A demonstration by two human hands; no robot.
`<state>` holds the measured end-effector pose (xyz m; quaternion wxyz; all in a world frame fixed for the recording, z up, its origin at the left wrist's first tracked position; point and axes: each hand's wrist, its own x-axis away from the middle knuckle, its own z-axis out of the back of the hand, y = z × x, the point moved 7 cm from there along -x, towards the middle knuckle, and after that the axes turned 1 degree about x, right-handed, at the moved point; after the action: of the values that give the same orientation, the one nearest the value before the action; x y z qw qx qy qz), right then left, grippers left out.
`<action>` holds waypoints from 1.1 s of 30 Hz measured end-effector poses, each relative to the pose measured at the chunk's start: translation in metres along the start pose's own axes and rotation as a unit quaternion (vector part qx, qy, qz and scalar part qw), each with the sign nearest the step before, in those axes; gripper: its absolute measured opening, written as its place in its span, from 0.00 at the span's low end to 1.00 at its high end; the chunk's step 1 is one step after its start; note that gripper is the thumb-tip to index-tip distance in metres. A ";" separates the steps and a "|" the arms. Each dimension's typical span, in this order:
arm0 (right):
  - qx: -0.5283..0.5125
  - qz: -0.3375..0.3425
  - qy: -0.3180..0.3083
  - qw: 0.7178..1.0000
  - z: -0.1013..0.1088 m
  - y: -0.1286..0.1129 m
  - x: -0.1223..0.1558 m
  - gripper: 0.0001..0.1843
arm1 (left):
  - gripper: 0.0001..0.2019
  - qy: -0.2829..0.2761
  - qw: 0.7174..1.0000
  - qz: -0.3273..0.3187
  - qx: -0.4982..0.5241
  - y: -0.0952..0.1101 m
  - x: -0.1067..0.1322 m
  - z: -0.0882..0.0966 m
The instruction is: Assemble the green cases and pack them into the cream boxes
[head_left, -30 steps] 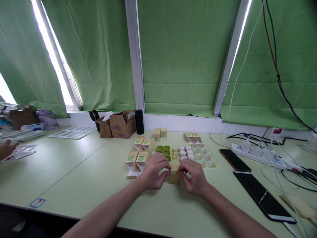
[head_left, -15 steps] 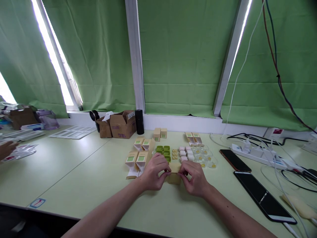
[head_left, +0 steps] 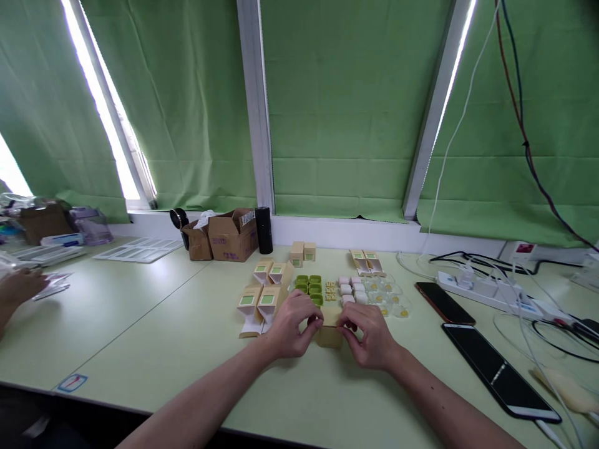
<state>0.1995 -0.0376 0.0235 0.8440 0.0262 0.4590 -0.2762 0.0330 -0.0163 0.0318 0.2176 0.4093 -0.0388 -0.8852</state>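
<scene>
Between my two hands a small tan cardboard box (head_left: 330, 335) rests on the table, its top looking closed. My left hand (head_left: 296, 325) pinches the box's left upper edge with thumb and forefinger. On the opposite side my right hand (head_left: 367, 335) grips the right edge in the same way. Just beyond stand green trays (head_left: 314, 289), several tiny yellow pieces (head_left: 330, 288) and white-pink cubes (head_left: 345, 290). Clear plastic cups (head_left: 387, 294) with yellow centres lie to their right. Open tan boxes with green labels (head_left: 267, 299) are grouped left of my left hand.
Two closed boxes (head_left: 296, 252) and more open ones (head_left: 366, 262) stand farther back. Two phones (head_left: 500, 371) and a power strip (head_left: 486, 293) with cables lie at right. Brown cartons (head_left: 233, 236) and a black cylinder (head_left: 264, 231) line the back. Another person's hand (head_left: 21, 287) is at far left.
My fingers have shifted very slightly at the box's top edges; the box stays in place. At far left the other person's hand has moved further into view.
</scene>
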 end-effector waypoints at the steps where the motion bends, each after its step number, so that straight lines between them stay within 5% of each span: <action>1: 0.004 -0.004 -0.006 1.000 0.002 0.001 0.000 0.07 | 0.08 0.007 1.000 0.016 -0.011 -0.003 0.000 0.000; 7: 0.025 -0.033 -0.058 0.997 0.005 0.013 0.001 0.13 | 0.14 -0.005 0.993 0.095 -0.065 -0.021 0.001 -0.008; 18: 0.081 -0.074 -0.060 0.992 0.007 0.031 0.003 0.14 | 0.11 0.004 0.994 0.099 -0.056 -0.020 0.001 -0.004; 27: 0.031 -0.029 -0.089 0.995 0.003 0.010 0.002 0.17 | 0.19 -0.039 0.990 0.117 -0.074 -0.024 0.003 -0.012; 33: 0.040 -0.041 -0.097 0.994 0.003 0.014 0.001 0.20 | 0.15 -0.012 0.990 0.114 -0.081 -0.023 0.002 -0.009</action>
<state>0.2090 -0.0270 0.0210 0.8708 0.0143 0.3638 -0.3303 0.0301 0.0043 0.0188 0.3492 0.3723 -0.0161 -0.8597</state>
